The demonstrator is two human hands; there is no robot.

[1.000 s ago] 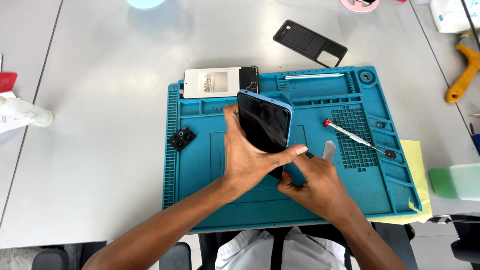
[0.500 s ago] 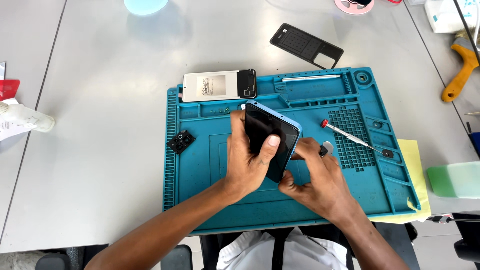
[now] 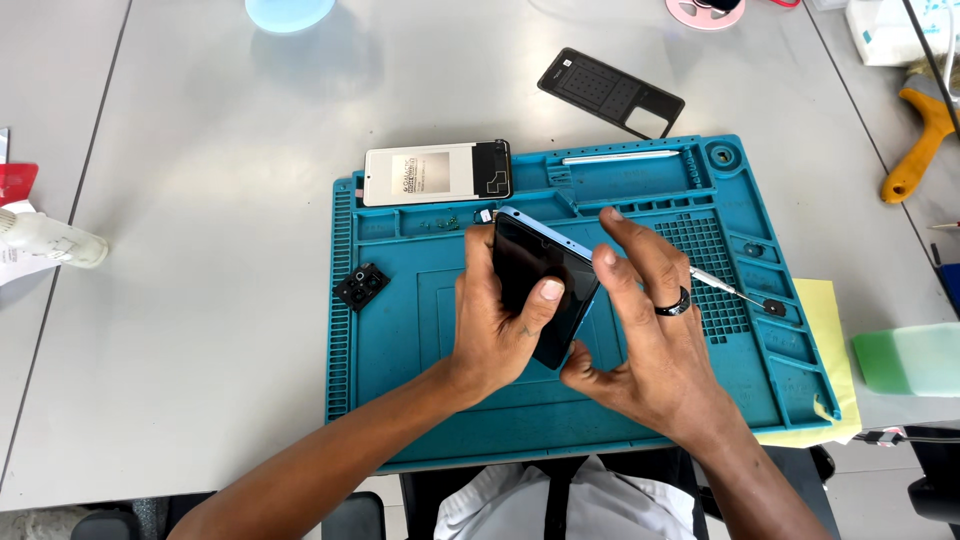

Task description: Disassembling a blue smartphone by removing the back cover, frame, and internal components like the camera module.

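Observation:
A smartphone (image 3: 530, 270) with a dark screen and light blue frame is held tilted above the teal work mat (image 3: 400, 330). My left hand (image 3: 490, 320) wraps it from the left, thumb across the screen. My right hand (image 3: 650, 330), wearing a dark ring, holds its right and lower edges, with fingers on the upper edge. Behind my right hand a screwdriver (image 3: 735, 293) lies on the mat.
A white and black phone panel (image 3: 437, 173) lies at the mat's top-left edge, a small black camera part (image 3: 361, 286) on its left side. A black back cover (image 3: 610, 92) lies beyond. A yellow-handled tool (image 3: 915, 150) and green sponge (image 3: 905, 362) sit right.
The phone has tilted further and shifted slightly left. My right hand moved from the phone's lower corner up along its right edge, fingers now at the top edge.

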